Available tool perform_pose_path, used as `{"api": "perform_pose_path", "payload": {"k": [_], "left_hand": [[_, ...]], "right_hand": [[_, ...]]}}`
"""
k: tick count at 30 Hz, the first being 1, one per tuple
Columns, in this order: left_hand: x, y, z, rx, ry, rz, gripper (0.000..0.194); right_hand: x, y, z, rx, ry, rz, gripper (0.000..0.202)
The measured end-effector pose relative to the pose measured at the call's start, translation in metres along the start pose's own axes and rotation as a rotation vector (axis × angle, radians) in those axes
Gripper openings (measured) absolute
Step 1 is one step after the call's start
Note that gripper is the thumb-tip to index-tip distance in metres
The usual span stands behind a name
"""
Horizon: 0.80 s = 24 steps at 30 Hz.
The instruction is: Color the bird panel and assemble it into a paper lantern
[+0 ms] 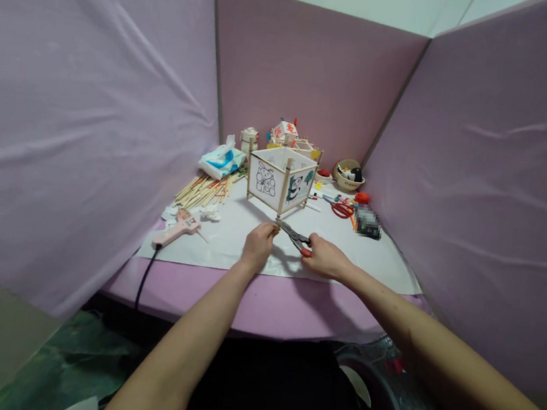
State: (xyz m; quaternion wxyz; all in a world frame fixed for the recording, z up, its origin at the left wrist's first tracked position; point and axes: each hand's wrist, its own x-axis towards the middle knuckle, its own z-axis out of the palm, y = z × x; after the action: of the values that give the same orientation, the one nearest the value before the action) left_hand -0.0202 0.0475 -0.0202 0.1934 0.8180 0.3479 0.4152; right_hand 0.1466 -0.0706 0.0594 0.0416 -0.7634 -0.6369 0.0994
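Note:
A lantern frame of thin sticks with white panels (pixel 266 181), drawn with a rabbit and a panda, stands upright on the white sheet. Just in front of its nearest corner, my left hand (pixel 259 242) is closed in a pinch, and what its fingertips hold is too small to name. My right hand (pixel 327 257) grips the red handles of grey-jawed pliers (pixel 294 235). The tips of the pliers meet the left fingertips, right below the lantern's front corner post.
A pink glue gun (pixel 178 230) with a black cord lies left, near a pile of sticks (pixel 205 190) and a tissue pack (pixel 222 161). Red-handled scissors (pixel 342 210), a pixelated dark object (pixel 368 222) and a bowl (pixel 349 182) are right. Another decorated model (pixel 285 130) stands behind.

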Motion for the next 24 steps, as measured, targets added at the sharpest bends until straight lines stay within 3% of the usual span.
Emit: {"api": "perform_pose_path", "payload": {"k": [9, 24], "left_hand": [[-0.002, -0.005, 0.000, -0.118, -0.052, 0.048, 0.023], [0.001, 0.001, 0.004, -0.042, -0.196, -0.102, 0.026]], "right_hand": [[-0.002, 0.008, 0.001, -0.018, -0.032, -0.047, 0.033], [0.001, 0.010, 0.020, 0.067, -0.119, 0.024, 0.034]]}}
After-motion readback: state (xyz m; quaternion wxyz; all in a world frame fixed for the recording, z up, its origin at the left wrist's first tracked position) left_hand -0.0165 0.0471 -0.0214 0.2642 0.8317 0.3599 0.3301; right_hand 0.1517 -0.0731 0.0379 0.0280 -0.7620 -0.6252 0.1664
